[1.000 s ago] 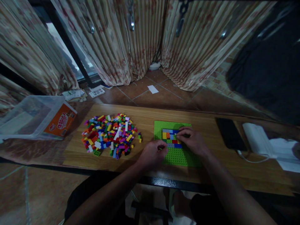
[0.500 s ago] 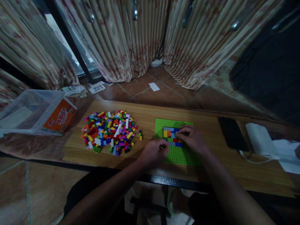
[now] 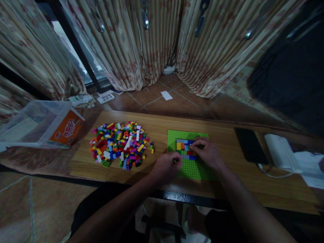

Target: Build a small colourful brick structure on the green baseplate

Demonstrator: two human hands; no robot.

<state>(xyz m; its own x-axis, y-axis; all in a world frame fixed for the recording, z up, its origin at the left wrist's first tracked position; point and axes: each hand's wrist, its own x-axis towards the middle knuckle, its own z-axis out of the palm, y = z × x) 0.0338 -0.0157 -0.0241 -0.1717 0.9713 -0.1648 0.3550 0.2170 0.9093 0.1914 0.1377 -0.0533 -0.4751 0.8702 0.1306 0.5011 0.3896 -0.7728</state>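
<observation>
A green studded baseplate [image 3: 192, 170] lies on the wooden table, bearing a flat block of coloured toy bricks [image 3: 182, 146] in grey, yellow, orange, blue and red. Over the right side of that block, my right hand [image 3: 206, 151] is closed, thumb and forefinger pinched at the bricks; whatever lies between the fingertips is hidden. My left hand [image 3: 167, 166] hovers at the plate's left edge with its fingers curled together, and I cannot make out what they hold. Left of it spreads a heap of loose toy bricks [image 3: 118, 145] in many colours.
A clear plastic box [image 3: 37, 125] with an orange label stands at the far left. To the right lie a black phone [image 3: 250, 145], a white device with a cable [image 3: 279, 152] and white paper [image 3: 312, 168]. Curtains [image 3: 141, 50] hang beyond the wooden table [image 3: 152, 118].
The view has shifted slightly, so the scene sits a little lower. Both hands stay almost where they were, the right one still at the bricks.
</observation>
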